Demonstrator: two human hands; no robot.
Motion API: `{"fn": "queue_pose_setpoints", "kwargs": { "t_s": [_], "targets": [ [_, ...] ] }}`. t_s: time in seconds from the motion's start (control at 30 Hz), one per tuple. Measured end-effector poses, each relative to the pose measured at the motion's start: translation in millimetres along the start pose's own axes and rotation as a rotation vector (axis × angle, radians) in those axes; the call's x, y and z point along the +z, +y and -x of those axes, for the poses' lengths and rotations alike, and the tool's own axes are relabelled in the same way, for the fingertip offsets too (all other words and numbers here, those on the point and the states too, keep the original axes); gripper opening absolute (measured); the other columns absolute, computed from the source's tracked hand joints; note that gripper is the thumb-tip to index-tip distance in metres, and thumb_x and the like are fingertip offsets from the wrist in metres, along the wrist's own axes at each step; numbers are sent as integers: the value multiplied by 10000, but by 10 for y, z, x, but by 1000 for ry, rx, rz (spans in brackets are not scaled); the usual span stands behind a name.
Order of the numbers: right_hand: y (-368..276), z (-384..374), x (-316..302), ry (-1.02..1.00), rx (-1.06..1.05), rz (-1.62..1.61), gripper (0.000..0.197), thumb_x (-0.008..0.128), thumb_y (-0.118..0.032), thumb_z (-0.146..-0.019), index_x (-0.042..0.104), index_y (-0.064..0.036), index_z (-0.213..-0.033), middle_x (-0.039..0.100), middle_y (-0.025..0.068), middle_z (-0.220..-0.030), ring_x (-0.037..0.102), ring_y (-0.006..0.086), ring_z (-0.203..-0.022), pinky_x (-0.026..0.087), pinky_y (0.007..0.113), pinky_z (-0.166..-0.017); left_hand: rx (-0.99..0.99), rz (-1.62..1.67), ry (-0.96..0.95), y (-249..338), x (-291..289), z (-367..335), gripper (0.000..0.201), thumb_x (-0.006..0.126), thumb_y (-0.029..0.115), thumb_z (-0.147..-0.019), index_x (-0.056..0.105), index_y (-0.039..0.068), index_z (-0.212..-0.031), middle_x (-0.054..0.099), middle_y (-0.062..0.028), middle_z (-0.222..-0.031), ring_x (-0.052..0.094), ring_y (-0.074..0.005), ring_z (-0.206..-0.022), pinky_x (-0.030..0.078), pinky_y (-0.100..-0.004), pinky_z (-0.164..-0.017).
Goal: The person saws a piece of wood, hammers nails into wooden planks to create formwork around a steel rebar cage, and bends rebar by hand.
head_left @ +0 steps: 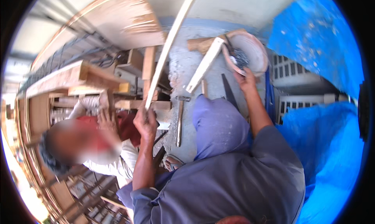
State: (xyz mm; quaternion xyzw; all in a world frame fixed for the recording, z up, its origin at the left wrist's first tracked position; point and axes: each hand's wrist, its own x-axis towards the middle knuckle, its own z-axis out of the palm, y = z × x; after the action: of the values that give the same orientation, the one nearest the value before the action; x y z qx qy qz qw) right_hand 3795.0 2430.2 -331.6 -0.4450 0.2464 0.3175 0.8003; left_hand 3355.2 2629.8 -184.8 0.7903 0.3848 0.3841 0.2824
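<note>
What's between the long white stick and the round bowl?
In the head view, a short white board lies slanted between the long white stick and the round bowl.

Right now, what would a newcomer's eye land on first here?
The bright blue sheeting down the right side stands out most. Next comes the long pale strip in the left hand, slanting up to the top edge, then the pinkish bowl at the right hand.
</note>
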Motion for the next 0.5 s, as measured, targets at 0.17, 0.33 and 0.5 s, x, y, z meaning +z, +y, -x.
{"fn": "queue_pose_setpoints", "kwargs": {
  "t_s": [0.17,0.33,0.5],
  "targets": [
    [-286,-160,-516,103,-122,161,241,648,-41,-823,578,44,-1037,649,191,-1011,712,397,-921,651,536,-751,-96,-18,-70,-184,-49,194,307,710,-4,-890,682,-24,-1195,739,-248,-1033,757,-350,-933,580,-385,-811],
    [-431,582,-811,223,-269,379,233,633,-25,-783,627,34,-1008,662,158,-968,707,329,-820,628,476,-646,-85,-15,-84,-363,-134,381,300,708,11,-902,690,-14,-1201,741,-222,-1108,750,-350,-986,585,-395,-844],
    [-523,705,-1351,158,-573,673,370,607,-51,-793,674,85,-1130,690,148,-931,698,291,-846,564,385,-768,-126,-46,-135,-389,-129,386,320,704,-6,-887,684,-17,-1206,739,-220,-1126,741,-367,-1013,583,-398,-871]
  ]
}}
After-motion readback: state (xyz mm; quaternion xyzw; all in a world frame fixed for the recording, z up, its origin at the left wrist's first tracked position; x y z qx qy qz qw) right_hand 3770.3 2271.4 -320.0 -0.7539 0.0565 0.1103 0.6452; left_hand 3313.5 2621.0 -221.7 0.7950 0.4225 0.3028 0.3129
